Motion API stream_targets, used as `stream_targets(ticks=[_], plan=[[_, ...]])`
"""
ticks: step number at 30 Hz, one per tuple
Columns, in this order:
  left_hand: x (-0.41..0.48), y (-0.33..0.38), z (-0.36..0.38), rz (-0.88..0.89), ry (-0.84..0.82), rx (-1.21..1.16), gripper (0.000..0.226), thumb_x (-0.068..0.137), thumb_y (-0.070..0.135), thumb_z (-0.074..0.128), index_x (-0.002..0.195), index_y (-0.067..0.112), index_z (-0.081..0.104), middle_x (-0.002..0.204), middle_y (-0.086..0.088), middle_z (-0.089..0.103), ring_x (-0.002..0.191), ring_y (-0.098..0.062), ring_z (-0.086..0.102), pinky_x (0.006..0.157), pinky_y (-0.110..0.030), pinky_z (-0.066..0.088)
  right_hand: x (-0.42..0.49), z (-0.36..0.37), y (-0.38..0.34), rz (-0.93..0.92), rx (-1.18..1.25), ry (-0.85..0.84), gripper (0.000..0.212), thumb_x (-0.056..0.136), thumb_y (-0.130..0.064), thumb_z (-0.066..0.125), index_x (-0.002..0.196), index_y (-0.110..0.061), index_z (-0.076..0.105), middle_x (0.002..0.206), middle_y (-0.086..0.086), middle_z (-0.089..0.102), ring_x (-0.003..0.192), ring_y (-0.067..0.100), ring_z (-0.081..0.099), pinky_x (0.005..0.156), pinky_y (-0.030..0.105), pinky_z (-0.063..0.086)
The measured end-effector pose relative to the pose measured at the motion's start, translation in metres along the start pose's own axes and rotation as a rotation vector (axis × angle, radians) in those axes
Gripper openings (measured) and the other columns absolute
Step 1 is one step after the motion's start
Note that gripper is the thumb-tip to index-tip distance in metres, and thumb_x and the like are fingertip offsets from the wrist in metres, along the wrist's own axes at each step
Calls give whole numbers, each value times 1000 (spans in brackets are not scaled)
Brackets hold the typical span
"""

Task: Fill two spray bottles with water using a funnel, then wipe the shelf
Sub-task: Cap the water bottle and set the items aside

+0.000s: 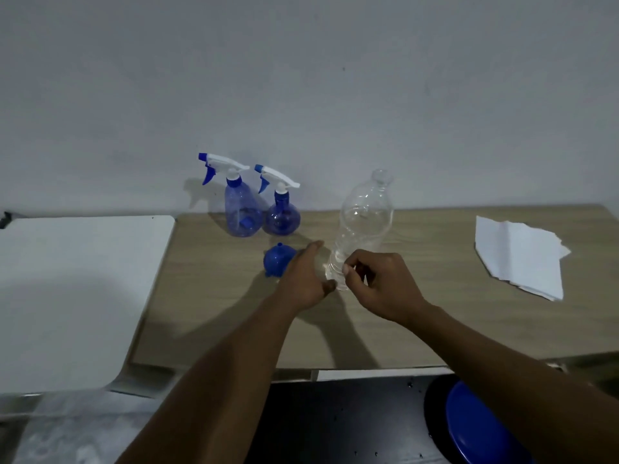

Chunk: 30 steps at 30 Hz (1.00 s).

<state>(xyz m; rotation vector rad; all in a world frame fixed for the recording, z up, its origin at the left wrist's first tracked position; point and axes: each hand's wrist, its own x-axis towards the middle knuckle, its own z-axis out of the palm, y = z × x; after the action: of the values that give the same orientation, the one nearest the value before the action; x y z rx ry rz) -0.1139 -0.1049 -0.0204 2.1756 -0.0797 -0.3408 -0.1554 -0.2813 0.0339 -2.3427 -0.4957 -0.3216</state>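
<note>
Clear plastic water bottle [366,216] stands upright mid-way along the light wooden table [435,316]. Left hand [306,279] lies straight-fingered against its lower side. Right hand [378,286] curls its fingers at the base, grip unclear. Inverted blue plastic funnel [276,262] sits just left. Tall blue spray bottle [241,209] and round blue spray bottle [281,217] stand behind, by the wall. White folded paper towels [519,256] lie far right.

A white board [77,279] lies at the left, a round blue disc [479,430] at the lower right.
</note>
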Motion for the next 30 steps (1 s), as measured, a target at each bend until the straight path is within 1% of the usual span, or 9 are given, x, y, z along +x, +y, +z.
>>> stream_targets(ticks=[3, 6, 8, 11, 15, 18, 24, 28, 30], plan=[[1, 14, 13, -17, 62, -11, 94, 66, 30, 88, 146, 28, 38, 142, 1, 52, 125, -20, 55, 103, -44, 48, -13, -9, 25, 50, -16, 30, 10, 85, -26, 60, 78, -22, 66, 55, -13, 56, 46, 4, 49, 51, 30, 47], [0, 25, 26, 33, 142, -65, 73, 70, 30, 85, 134, 22, 50, 121, 7, 62, 108, -19, 64, 93, -42, 54, -24, -16, 58, 190, -87, -11, 20, 82, -39, 51, 79, -25, 65, 58, -11, 61, 51, 5, 56, 55, 32, 51], [-1, 30, 33, 50, 199, -76, 69, 71, 36, 84, 130, 21, 52, 117, 7, 65, 105, -18, 65, 91, -42, 54, -29, -18, 80, 285, -140, -97, 24, 78, -44, 47, 84, -28, 64, 65, -10, 65, 62, 11, 62, 61, 33, 52], [-3, 31, 41, 16, 241, -76, 72, 69, 47, 83, 129, 26, 50, 118, 9, 64, 101, -16, 65, 88, -42, 55, -34, -17, 105, 350, -201, -261, 24, 79, -39, 56, 100, -28, 62, 86, -7, 66, 81, 21, 64, 69, 33, 50], [-1, 27, 46, -38, 265, -87, 69, 61, 58, 81, 119, 38, 49, 111, 15, 65, 94, -10, 67, 84, -44, 57, -38, -9, 123, 357, -265, -525, 46, 84, -40, 67, 126, -27, 53, 115, -1, 52, 98, 22, 58, 81, 38, 53], [-2, 25, 49, -50, 275, -78, 78, 53, 70, 74, 119, 39, 47, 113, 15, 65, 94, -11, 67, 85, -44, 58, -44, -3, 127, 312, -304, -634, 41, 86, -37, 68, 123, -25, 56, 116, 2, 50, 101, 22, 55, 87, 37, 51], [-3, 41, 44, 11, 342, -43, 90, 57, 66, 82, 131, 33, 44, 125, 11, 61, 110, -11, 61, 91, -38, 55, -42, -12, 131, 295, -238, -519, 17, 87, -21, 65, 103, -14, 67, 100, 9, 59, 91, 31, 61, 76, 32, 46], [3, 56, 36, 70, 360, -62, 87, 60, 58, 86, 132, 32, 45, 125, 11, 62, 111, -13, 62, 91, -37, 56, 0, -43, 122, 398, -73, -325, 12, 84, -21, 72, 95, -17, 74, 90, 2, 71, 81, 17, 64, 75, 25, 45], [6, 59, 34, 70, 362, -74, 88, 58, 58, 86, 131, 27, 48, 122, 10, 63, 109, -13, 63, 91, -38, 57, 31, -68, 104, 452, 134, -213, 7, 85, -20, 74, 90, -14, 73, 82, 2, 72, 73, 15, 67, 71, 30, 51]])
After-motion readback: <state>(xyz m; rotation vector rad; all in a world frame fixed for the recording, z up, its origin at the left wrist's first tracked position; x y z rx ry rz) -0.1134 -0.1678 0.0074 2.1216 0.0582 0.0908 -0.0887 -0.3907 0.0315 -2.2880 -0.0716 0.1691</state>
